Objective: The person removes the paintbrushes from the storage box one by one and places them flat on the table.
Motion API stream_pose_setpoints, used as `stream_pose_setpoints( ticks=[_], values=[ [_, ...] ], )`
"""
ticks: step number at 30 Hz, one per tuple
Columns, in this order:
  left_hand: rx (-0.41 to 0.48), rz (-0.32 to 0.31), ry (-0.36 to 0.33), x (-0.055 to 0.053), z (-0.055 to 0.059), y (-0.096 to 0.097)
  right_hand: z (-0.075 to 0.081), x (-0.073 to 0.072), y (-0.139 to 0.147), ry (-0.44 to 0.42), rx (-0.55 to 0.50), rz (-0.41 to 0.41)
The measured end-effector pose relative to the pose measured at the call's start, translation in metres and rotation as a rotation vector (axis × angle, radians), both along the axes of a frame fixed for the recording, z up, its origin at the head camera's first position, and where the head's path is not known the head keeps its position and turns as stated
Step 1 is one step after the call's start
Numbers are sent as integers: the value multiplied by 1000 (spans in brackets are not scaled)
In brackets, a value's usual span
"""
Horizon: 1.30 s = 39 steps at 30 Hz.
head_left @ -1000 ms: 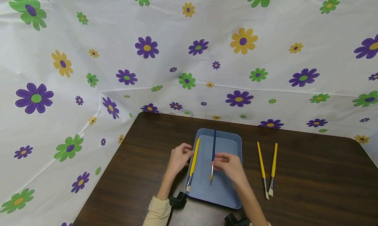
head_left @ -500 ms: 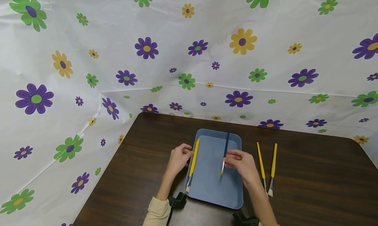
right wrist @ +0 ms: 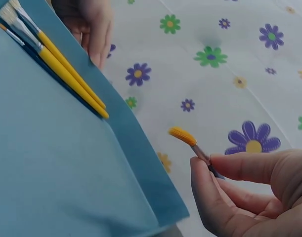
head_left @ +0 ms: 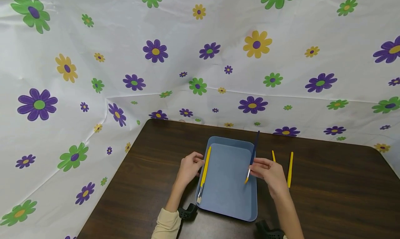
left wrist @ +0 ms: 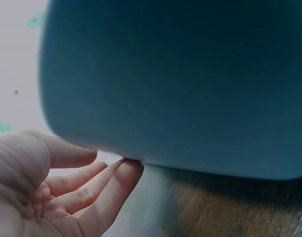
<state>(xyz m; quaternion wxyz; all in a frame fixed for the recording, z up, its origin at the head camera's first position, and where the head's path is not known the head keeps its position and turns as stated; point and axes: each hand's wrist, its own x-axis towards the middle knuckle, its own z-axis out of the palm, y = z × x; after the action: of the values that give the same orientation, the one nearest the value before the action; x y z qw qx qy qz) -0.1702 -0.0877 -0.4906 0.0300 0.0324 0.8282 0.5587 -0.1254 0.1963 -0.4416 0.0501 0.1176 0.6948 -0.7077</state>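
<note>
My right hand (head_left: 269, 175) pinches a blue-handled paintbrush (head_left: 254, 149) near its metal ferrule, over the tray's right rim. Its yellow-orange bristles (right wrist: 182, 135) point away from the fingertips in the right wrist view. The blue-grey tray (head_left: 229, 183) lies on the table. Along its left wall rest yellow-handled paintbrushes (head_left: 205, 169); the right wrist view adds a thin dark-handled brush (right wrist: 57, 74) beside them. My left hand (head_left: 190, 168) is at the tray's left side, fingertips touching its edge in the left wrist view, with loosely bent fingers.
Right of the tray, two yellow paintbrushes lie on the dark wood table (head_left: 337, 190): one (head_left: 290, 169) shows its handle, the other (head_left: 273, 155) is mostly hidden behind my right hand. A flowered white sheet (head_left: 200, 58) hangs behind and left of the table.
My right hand has carried the blue paintbrush rightward from the tray's middle to its right rim, now covering part of the loose yellow brushes. The left hand has stayed in place.
</note>
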Motion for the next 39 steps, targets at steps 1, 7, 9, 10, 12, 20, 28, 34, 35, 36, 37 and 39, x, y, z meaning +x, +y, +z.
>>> stream_pose_setpoints(
  ticks=[1,7,9,10,12,20,28,34,35,36,37,39],
  values=[
    [-1,0,1,0,0,0,0,0,2,-3,3,0],
    [0,-2,1,0,1,0,-1,2,18,-29,38,13],
    [1,-3,0,0,1,0,-2,2,25,-41,42,19],
    [1,-3,0,0,1,0,-3,2,28,-49,46,21],
    [4,-4,-1,0,1,0,-4,2,34,-65,50,23],
    [7,-5,-2,1,1,0,-10,2,51,-116,117,49],
    [-4,1,-2,0,0,1,-18,2,58,-151,117,88],
    [-2,-3,2,0,0,0,-23,1,59,-162,140,105],
    [-2,-3,2,0,0,0,-24,1,59,-164,146,111],
    [-1,-4,3,0,0,0,-24,1,59,-167,148,115],
    [0,-5,3,0,0,0,-24,1,59,-171,152,120],
    [1,-5,2,0,-1,0,-24,1,59,-181,154,122]
  ],
)
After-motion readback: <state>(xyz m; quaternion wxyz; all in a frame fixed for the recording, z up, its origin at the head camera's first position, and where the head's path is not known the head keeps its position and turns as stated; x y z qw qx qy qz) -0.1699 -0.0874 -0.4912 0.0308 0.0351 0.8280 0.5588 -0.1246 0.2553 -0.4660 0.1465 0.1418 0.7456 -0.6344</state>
